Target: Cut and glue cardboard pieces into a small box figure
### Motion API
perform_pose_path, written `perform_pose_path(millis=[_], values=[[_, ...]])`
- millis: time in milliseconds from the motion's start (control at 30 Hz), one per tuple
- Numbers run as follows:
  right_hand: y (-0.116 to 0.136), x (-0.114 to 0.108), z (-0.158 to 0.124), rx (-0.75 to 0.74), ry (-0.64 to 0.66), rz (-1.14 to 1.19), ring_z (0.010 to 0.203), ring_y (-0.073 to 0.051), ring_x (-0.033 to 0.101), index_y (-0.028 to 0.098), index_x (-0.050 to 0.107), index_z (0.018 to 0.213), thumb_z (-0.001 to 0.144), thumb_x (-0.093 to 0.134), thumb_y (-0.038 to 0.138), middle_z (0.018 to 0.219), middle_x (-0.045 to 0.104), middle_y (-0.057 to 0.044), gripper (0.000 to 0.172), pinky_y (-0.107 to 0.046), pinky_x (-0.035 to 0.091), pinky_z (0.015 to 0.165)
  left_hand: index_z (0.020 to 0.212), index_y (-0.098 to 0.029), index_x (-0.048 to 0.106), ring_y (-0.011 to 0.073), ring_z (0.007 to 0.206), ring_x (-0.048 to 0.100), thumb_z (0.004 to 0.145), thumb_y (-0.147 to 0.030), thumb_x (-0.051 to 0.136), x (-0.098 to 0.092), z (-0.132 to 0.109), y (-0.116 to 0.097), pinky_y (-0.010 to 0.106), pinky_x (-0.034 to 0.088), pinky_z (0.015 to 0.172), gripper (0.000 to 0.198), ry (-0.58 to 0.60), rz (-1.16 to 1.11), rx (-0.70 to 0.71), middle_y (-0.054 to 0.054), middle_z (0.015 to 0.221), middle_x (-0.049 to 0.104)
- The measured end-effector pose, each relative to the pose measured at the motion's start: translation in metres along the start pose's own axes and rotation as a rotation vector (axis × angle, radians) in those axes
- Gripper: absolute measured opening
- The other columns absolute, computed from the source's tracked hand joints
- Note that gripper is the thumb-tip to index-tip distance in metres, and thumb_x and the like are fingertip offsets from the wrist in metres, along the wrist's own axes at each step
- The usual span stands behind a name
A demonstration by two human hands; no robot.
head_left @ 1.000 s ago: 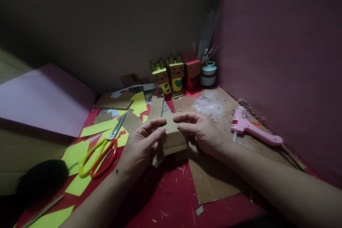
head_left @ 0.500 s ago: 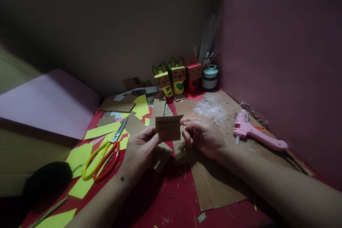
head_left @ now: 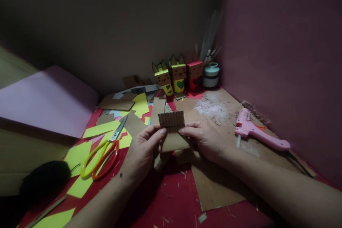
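Both hands hold a small piece of brown corrugated cardboard (head_left: pixel 172 131) above the red table (head_left: pixel 171 199). My left hand (head_left: pixel 141 151) pinches its left edge with thumb and fingers. My right hand (head_left: pixel 205 139) pinches its right edge. The top part of the cardboard is bent up, so its ribbed side faces me. More cardboard scraps lie under the hands.
Yellow and red scissors (head_left: pixel 103 149) lie left of my hands among yellow paper pieces (head_left: pixel 78 155). A pink glue gun (head_left: pixel 256 133) rests at the right on a cardboard sheet (head_left: pixel 216 181). Three small box figures (head_left: pixel 177 74) and a jar (head_left: pixel 211 74) stand at the back corner. A pink sheet (head_left: pixel 45 99) leans at the left.
The cardboard piece was pressed flat on the table, then lifted and turned. Now both hands hold it lower, with its top strip folded up.
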State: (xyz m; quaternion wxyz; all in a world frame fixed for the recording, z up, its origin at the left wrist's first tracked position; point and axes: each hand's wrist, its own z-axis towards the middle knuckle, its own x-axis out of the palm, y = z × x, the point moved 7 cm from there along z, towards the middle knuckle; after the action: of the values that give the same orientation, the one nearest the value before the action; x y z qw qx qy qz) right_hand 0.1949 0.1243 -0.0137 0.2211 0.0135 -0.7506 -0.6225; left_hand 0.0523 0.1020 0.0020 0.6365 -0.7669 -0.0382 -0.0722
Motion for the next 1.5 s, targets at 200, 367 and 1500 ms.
perform_pose_path(millis=[200,367,1500], values=[[-0.002,0.01,-0.002,0.052,0.085,0.177,0.049,-0.011,0.047,0.016,0.062,0.07,0.073,0.068,0.036,0.058,0.055,0.0,0.02,-0.024,0.041,0.045,0.108,-0.016,0.068,0.0156,0.068,0.063,0.08,-0.031,0.075,0.003,-0.003,0.001,0.028,0.053,0.067,0.034,-0.005,-0.018,-0.019,0.006,0.088,0.071],[-0.002,0.01,-0.002,0.059,0.09,0.26,0.054,-0.015,0.058,0.014,0.068,0.082,0.078,0.068,0.04,0.067,0.066,-0.005,0.026,-0.026,0.051,0.048,0.112,-0.021,0.062,0.0098,0.064,0.058,0.075,-0.03,0.08,0.002,-0.001,-0.01,0.02,0.049,0.059,0.043,-0.028,0.023,0.121,0.001,0.09,0.066],[-0.003,0.004,-0.001,0.149,-0.017,0.514,0.079,-0.025,0.068,0.014,0.07,0.093,0.084,0.063,0.029,0.084,0.074,-0.011,0.019,-0.038,0.056,0.065,0.071,-0.023,0.071,0.0271,0.12,0.049,0.078,-0.02,0.07,0.012,-0.006,-0.029,0.041,0.045,0.102,0.008,0.214,0.548,0.453,0.007,0.111,0.057]])
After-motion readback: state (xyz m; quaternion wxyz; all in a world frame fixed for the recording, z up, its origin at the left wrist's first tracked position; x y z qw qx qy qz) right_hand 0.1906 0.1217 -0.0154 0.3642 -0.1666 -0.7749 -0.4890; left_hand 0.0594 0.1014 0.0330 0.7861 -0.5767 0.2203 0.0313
